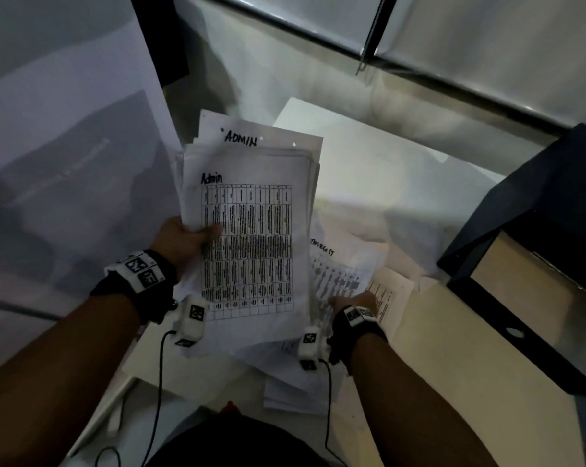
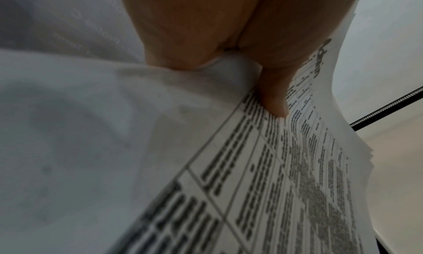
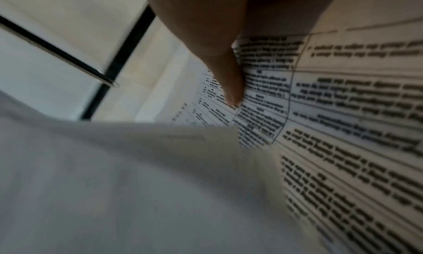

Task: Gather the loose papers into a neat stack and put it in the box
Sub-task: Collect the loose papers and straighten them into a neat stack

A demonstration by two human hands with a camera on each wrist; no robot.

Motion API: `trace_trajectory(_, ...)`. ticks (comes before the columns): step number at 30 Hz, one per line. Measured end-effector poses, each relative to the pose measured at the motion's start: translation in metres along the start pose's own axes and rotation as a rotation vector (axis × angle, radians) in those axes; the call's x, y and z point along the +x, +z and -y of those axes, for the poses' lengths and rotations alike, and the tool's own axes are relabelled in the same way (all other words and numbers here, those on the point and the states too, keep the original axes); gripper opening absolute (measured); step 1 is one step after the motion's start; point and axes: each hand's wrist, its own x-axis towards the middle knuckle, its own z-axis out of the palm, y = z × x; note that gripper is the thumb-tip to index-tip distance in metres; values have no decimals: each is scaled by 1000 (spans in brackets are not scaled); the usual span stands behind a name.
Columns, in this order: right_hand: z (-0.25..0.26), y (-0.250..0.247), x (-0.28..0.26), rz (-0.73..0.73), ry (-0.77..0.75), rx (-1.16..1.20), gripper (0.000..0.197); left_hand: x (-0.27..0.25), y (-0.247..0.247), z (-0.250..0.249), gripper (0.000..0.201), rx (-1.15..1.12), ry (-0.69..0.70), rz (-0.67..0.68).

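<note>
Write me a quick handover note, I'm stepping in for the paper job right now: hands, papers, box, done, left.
Left hand: grips the gathered stack, thumb on top, edges uneven.
Right hand: on the loose papers lying on the table; grip unclear.
Box: at the right; no papers visible in it.
Done: part gathered.
Left: collect the rest, square the stack, box it.

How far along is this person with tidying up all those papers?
Partly done. The left hand already grips a thick bundle of sheets, its edges still uneven. The right hand is on more loose papers lying on the surface. Still left: collecting those, squaring the stack, and placing it in the dark box at the right, where no papers show yet.
</note>
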Motion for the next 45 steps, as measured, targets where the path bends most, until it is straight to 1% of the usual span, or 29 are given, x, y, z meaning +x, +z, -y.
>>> trace_trajectory(1, 0, -11, -3, -79, -17, 0, 71, 1, -1, 3, 29, -2, -21, 12)
trace_trajectory(2, 2, -27, -8, -171, -33, 67, 68, 2, -2, 6, 35, -7, -44, 21)
trace_trajectory(4, 5, -68, -24, -368, -105, 109, 47, 5, 0, 16, 46, -11, -86, 46)
trace_trajectory(5, 8, -88, -33, -426, -149, 76, 39, 4, 4, 20, 45, 0, -107, 66)
trace_trajectory(6, 12, -111, -44, -469, -203, 42, 36, 3, 10, 24, 38, 5, -127, 91)
trace_trajectory(7, 16, -130, -52, -485, -244, 7, 37, 3, 16, 29, 32, 14, -153, 103)
trace_trajectory(9, 25, -167, -70, -537, -324, -11, 43, 3, 31, 38, 29, 50, -209, 113)
trace_trajectory(11, 31, -198, -88, -571, -399, 41, 44, 8, 44, 50, 35, 107, -258, 117)
trace_trajectory(13, 35, -218, -103, -593, -483, 146, 44, 12, 55, 64, 41, 170, -291, 118)
trace_trajectory(16, 37, -230, -110, -536, -614, 283, 44, 17, 68, 78, 49, 323, -313, 107)
trace_trajectory(18, 38, -222, -102, -441, -634, 354, 62, 16, 72, 79, 52, 423, -287, 104)
trace_trajectory(19, 36, -212, -91, -382, -628, 361, 67, 15, 74, 79, 51, 456, -268, 110)
trace_trajectory(20, 35, -200, -79, -322, -617, 343, 66, 16, 73, 80, 50, 471, -252, 115)
trace_trajectory(22, 32, -168, -54, -217, -557, 324, 58, 15, 70, 80, 53, 424, -252, 125)
trace_trajectory(25, 29, -119, -26, -71, -391, 244, 37, 20, 60, 88, 62, 311, -328, 128)
trace_trajectory(26, 28, -104, -19, -24, -344, 198, 33, 20, 58, 90, 60, 263, -361, 126)
trace_trajectory(27, 27, -90, -12, 7, -311, 160, 33, 18, 55, 88, 57, 212, -398, 128)
trace_trajectory(28, 24, -80, -5, 9, -286, 112, 37, 17, 54, 87, 55, 174, -422, 139)
trace_trajectory(30, 19, -67, 5, -70, -259, 35, 46, 14, 54, 86, 54, 175, -418, 164)
trace_trajectory(31, 17, -64, 8, -114, -234, 35, 45, 13, 56, 84, 53, 210, -384, 166)
trace_trajectory(33, 15, -58, 7, -146, -181, 100, 30, 13, 60, 85, 52, 311, -292, 135)
trace_trajectory(34, 15, -55, 5, -145, -172, 119, 25, 12, 63, 84, 51, 361, -254, 118)
trace_trajectory(36, 18, -43, -1, -105, -192, 89, 35, 11, 69, 84, 55, 423, -212, 92)
trace_trajectory(37, 21, -37, -4, -85, -209, 72, 41, 10, 72, 84, 60, 444, -200, 86)
trace_trajectory(39, 23, -25, -6, -34, -219, 84, 44, 8, 74, 88, 73, 497, -184, 64)
trace_trajectory(40, 19, -22, -3, -36, -207, 93, 45, 8, 75, 91, 76, 530, -175, 55)
trace_trajectory(41, 13, -20, 0, -78, -185, 86, 49, 7, 75, 93, 76, 560, -170, 51)
trace_trajectory(43, -9, -25, 5, -206, -31, 34, 65, 5, 76, 94, 68, 576, -157, 53)
trace_trajectory(45, -34, -31, 6, -283, 189, 31, 83, 5, 76, 92, 59, 583, -131, 55)
